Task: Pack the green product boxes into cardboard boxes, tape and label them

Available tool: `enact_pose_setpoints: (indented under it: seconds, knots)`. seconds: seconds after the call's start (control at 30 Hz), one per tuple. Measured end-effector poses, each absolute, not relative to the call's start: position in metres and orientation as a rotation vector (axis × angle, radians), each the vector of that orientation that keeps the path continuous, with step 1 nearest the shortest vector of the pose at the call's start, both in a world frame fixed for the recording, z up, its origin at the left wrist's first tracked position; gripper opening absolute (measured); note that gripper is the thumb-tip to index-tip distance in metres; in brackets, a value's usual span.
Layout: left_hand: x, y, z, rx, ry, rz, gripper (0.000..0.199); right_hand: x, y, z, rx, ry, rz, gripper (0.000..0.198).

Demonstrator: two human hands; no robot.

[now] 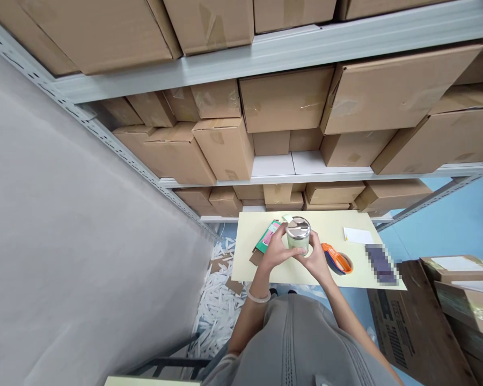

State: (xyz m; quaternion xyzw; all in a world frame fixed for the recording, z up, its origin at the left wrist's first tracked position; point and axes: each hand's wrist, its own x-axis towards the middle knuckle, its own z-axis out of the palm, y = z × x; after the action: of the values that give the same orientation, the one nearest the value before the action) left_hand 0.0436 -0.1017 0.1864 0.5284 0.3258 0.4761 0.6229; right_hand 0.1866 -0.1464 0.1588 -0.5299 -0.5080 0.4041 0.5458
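Note:
Between my two hands I hold a pale green jar [297,244] with a shiny metal lid, above the cream table [245,268]. My left hand [279,249] wraps the jar's left side, and a white bangle is on that wrist. On the right side of the jar, my right hand [314,257] has its fingers curled round it. A green and pink box [268,236] lies by my left hand, partly hidden by it. Close to my right hand lies an orange and blue tape dispenser [338,260].
A white card [358,236] and a pixelated dark object [381,264] lie on the table's right. Ahead stands a metal shelf [265,51] full of cardboard boxes [287,99]. Shredded paper [217,305] covers the floor at left, beside the grey wall [84,241]. More cartons [462,300] stand at right.

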Motion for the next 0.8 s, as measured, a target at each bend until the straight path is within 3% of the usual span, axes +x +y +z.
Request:
enact_pose_setpoints:
  seconds: [0.33, 0.57, 0.8]
  knots:
    - [0.063, -0.095, 0.153, 0.317, 0.551, 1.184, 0.050, 0.177, -0.142, 0.190, -1.315, -1.266, 0.588, 0.077]
    - [0.087, -0.099, 0.130, 0.258, 0.527, 1.117, 0.059, 0.164, -0.136, 0.197, -1.412, -1.405, 0.383, 0.064]
    - [0.077, -0.094, 0.136, 0.200, 0.521, 1.088, 0.053, 0.168, -0.136, 0.192, -1.397, -1.420, 0.331, 0.057]
